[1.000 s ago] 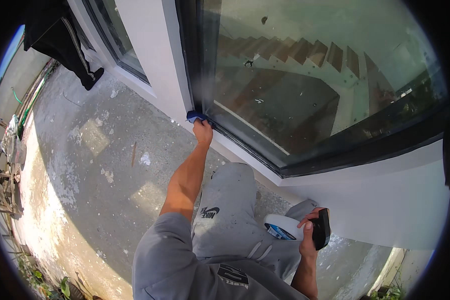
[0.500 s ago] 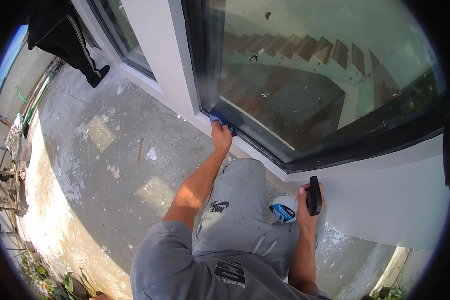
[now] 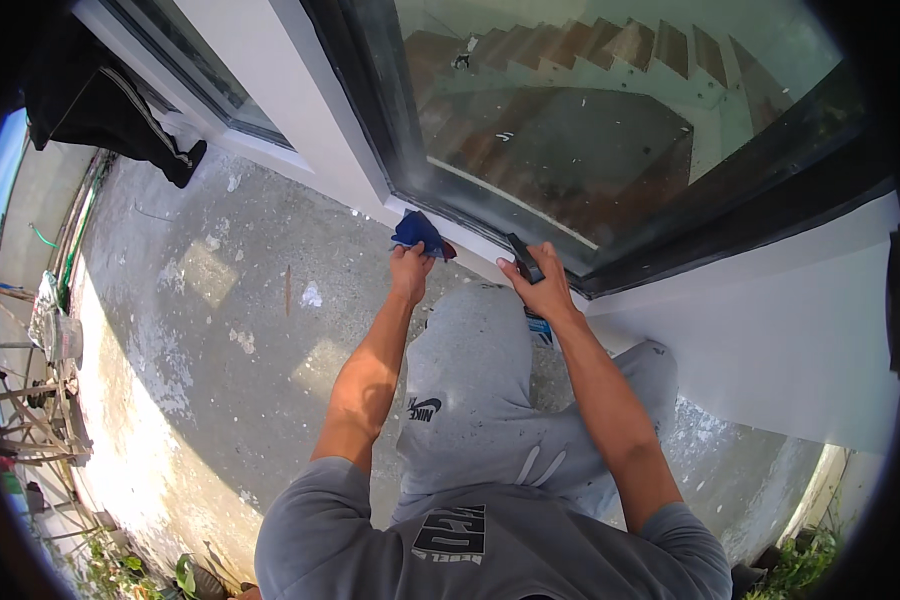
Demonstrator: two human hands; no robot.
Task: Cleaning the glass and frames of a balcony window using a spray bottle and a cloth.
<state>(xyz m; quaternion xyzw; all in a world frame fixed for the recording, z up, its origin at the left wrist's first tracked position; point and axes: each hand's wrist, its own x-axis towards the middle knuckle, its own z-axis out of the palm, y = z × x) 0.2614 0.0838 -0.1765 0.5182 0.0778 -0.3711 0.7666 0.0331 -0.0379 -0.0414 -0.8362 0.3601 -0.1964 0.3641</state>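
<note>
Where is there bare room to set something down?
The concrete floor between left arm and the clutter at far left; a smaller patch lies between right sleeve and white wall. Crowded: below the window frame, with left hand, right hand, blue cloth, bottle and knee.

Person in black trousers (image 3: 125, 115) upper left, patchy concrete floor (image 3: 180, 310), brown stair treads (image 3: 671, 50), leafy plants (image 3: 808, 558) lower right

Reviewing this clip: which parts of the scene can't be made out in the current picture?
All in the head view:
- Spray bottle: most of its body is hidden by the right hand and forearm.
- Left hand: its palm side faces away, so its full grip on the blue cloth is hidden.
- Other person: upper body lost at the dark fisheye rim.
- Large window: top cut off by the upper edge.
</note>
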